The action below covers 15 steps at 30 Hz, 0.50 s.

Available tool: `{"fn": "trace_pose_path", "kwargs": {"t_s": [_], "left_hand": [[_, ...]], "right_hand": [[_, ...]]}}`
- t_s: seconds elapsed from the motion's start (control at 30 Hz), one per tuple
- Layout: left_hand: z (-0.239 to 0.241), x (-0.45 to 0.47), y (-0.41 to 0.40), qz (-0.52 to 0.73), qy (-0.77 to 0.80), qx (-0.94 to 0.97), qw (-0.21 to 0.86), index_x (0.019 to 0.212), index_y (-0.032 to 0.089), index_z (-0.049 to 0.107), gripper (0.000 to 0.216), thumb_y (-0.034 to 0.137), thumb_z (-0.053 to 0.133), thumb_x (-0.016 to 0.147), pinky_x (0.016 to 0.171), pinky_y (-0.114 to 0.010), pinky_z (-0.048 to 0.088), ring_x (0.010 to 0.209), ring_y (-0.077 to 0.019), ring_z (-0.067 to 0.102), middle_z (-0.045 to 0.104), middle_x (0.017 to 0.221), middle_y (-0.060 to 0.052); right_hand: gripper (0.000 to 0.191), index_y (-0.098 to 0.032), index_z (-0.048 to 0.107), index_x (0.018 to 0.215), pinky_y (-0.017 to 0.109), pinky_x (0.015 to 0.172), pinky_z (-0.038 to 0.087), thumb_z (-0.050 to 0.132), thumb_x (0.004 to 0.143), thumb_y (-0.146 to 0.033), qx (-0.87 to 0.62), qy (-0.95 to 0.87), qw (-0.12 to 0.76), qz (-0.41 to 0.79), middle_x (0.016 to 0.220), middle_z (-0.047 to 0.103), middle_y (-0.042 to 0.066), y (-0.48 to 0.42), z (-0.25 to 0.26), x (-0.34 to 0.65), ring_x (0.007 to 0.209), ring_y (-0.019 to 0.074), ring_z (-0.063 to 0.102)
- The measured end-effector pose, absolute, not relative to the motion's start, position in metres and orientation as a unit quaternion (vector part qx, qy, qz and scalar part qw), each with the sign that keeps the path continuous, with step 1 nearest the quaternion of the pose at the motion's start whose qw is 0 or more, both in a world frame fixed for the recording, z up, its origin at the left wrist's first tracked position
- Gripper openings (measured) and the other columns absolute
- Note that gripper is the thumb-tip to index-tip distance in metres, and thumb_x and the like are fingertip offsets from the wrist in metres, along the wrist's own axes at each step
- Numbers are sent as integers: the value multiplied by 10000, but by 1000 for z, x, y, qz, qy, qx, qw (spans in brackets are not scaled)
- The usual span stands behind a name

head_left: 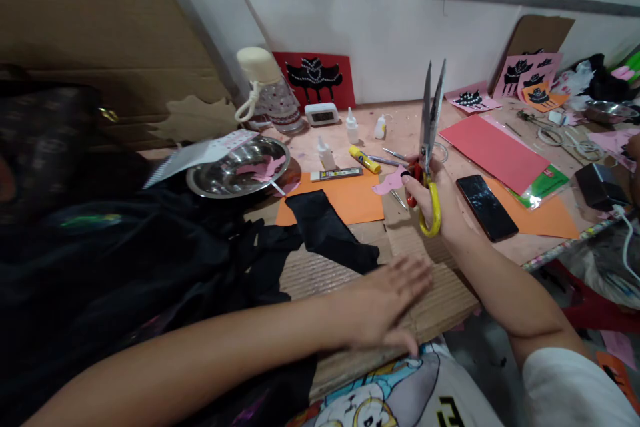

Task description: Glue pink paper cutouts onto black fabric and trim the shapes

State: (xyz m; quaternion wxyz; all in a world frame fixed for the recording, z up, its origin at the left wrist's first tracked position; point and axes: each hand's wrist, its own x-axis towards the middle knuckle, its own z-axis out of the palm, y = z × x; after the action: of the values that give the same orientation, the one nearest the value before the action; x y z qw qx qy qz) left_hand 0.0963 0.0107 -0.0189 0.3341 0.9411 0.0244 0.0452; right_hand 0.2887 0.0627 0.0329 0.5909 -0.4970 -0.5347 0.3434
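Observation:
My right hand (440,203) grips a pair of scissors (431,120) by a yellow handle, blades pointing up and slightly apart. A small pink paper cutout (391,181) shows at that hand's fingertips; I cannot tell how firmly it is pinched. Stretched out over the corrugated cardboard (330,273), my left hand (383,300) has its fingers extended, a little blurred, with nothing visible in it. Just beyond it lies a strip of black fabric (330,233), partly over an orange paper sheet (365,197).
A metal bowl (195,181) with pink scraps stands left, near a bottle (275,93). Small squeeze bottles (352,127), a yellow glue stick (365,159) and a clock (321,115) are behind. A phone (487,207) and red paper (495,150) lie right.

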Motion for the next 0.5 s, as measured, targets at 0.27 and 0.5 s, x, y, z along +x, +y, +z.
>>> {"fn": "trace_pose_path", "kwargs": {"t_s": [0.27,0.5], "left_hand": [[-14,95,23,74,220,946,228,1551,-11,418,875,673,483,1010,1297,-642,245,1592,-453,252,328,1665,-345],[-5,92,10,5,15,931,365,1604,89,408,908,744,485,980,1286,-497,350,1567,-340,375,401,1664,-230]], "right_hand": [[301,-280,519,1102,308,669,503,691,856,-305,-499,-532,590,346,887,586,-12,62,36,291,755,163,583],[287,-257,536,1117,303,689,500,673,865,-267,-497,-544,581,346,920,588,-8,57,40,286,739,145,562]]}}
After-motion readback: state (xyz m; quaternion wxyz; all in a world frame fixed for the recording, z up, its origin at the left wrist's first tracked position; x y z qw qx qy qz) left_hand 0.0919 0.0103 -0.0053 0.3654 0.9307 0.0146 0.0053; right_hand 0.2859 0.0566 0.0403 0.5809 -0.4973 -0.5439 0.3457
